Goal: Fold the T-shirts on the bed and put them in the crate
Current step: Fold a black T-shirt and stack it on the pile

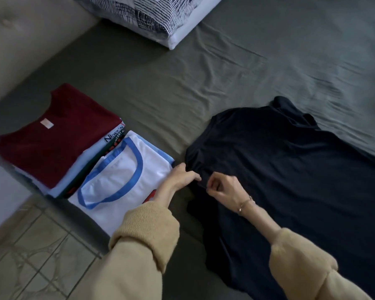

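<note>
Pinching the near edge of the dark shirt [290,169] on the bed [182,79], left hand [182,177] and right hand [224,188] fingers clamped on cloth. Lying just beside a white shirt [121,180] and a red shirt [59,139].

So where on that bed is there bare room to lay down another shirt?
Bare sheet lies between the pillow, the folded stack and the dark shirt, and also right of the pillow. It is crowded where both hands work between stack and shirt.

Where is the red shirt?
In the head view, the red shirt lies folded on top of a pile at the left edge of the bed, just behind the white shirt with blue trim.
</note>
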`<state>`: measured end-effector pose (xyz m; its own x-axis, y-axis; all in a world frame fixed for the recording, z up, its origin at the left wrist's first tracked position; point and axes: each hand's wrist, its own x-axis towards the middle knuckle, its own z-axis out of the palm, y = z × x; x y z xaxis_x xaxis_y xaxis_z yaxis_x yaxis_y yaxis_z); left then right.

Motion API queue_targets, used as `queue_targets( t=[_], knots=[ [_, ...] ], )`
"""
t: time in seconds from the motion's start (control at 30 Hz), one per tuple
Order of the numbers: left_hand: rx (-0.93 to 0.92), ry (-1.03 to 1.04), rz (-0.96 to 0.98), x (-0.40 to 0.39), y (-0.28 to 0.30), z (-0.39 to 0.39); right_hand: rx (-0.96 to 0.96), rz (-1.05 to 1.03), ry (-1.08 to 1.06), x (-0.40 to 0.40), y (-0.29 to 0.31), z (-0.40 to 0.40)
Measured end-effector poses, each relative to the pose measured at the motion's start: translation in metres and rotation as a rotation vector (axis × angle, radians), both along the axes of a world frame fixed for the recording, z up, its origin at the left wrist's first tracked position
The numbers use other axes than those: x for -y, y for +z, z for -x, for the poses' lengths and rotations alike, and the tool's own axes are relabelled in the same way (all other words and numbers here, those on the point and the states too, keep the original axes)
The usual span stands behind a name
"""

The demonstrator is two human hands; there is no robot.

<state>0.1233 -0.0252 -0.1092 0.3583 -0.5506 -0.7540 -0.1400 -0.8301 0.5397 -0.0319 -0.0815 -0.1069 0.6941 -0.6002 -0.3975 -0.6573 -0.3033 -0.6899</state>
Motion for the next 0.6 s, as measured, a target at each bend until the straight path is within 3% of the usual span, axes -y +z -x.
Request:
queue_targets(
  t=[0.1, 0.17, 0.3, 0.43, 0.6],
  knots=[
    [-0.241, 0.165, 0.085, -0.009, 0.004, 0.013, -0.242, 0.055, 0.087, -0.039, 0.008, 0.015],
    [-0.282, 0.121, 0.094, -0.018, 0.003, 0.023, -0.367, 0.220, 0.210, -0.058, 0.009, 0.020],
    [-0.262, 0.104, 0.150, -0.039, -0.007, 0.030, -0.259, 0.311, 0.168, -0.084, 0.013, 0.025],
    [-0.285, 0.111, 0.230, -0.052, -0.004, 0.020, -0.080, 0.063, 0.162, -0.103, 0.016, 0.027],
    [-0.262, -0.080, 0.181, -0.081, -0.010, -0.004, -0.110, -0.129, 0.087, -0.129, 0.015, 0.026]
  ],
)
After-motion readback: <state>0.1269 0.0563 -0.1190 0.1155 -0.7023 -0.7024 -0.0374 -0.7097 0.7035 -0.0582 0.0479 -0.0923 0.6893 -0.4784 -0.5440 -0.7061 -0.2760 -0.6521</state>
